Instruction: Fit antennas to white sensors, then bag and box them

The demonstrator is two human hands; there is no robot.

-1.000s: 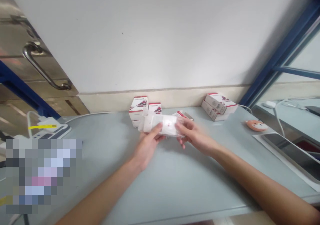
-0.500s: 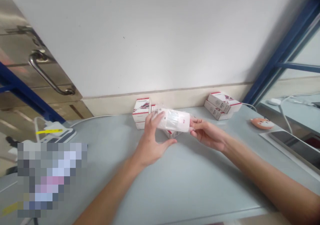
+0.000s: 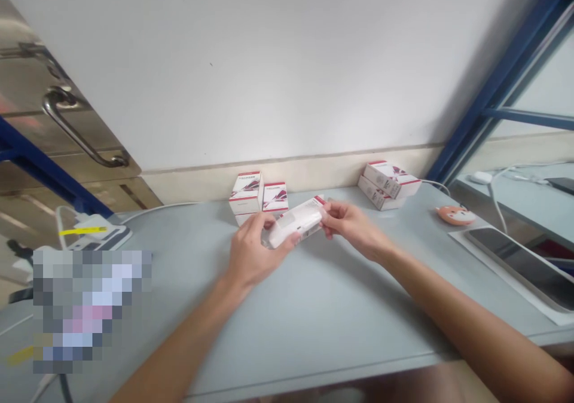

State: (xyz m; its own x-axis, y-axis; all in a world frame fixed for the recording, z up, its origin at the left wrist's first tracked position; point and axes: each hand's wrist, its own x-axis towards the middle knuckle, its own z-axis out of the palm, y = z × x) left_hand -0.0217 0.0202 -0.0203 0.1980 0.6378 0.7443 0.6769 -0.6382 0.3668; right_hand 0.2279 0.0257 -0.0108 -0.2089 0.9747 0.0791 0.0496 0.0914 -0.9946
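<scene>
Both my hands hold one small white device wrapped in a clear plastic bag (image 3: 296,226), a little above the grey table (image 3: 314,319). My left hand (image 3: 251,253) grips its left end, fingers curled round it. My right hand (image 3: 352,223) pinches its right end. Just behind the device an open red-and-white box (image 3: 309,207) lies on the table. Two more red-and-white boxes (image 3: 258,194) stand behind it against the wall.
A stack of two red-and-white boxes (image 3: 388,185) sits at the back right with a white cable. An orange animal-shaped object (image 3: 455,214) and a dark tablet on a white sheet (image 3: 520,265) lie right. A scale with yellow tape (image 3: 94,232) stands left.
The bagged device has dropped lower and tilted, left end down. My left hand has closed round its left end; my right hand still holds the right end.
</scene>
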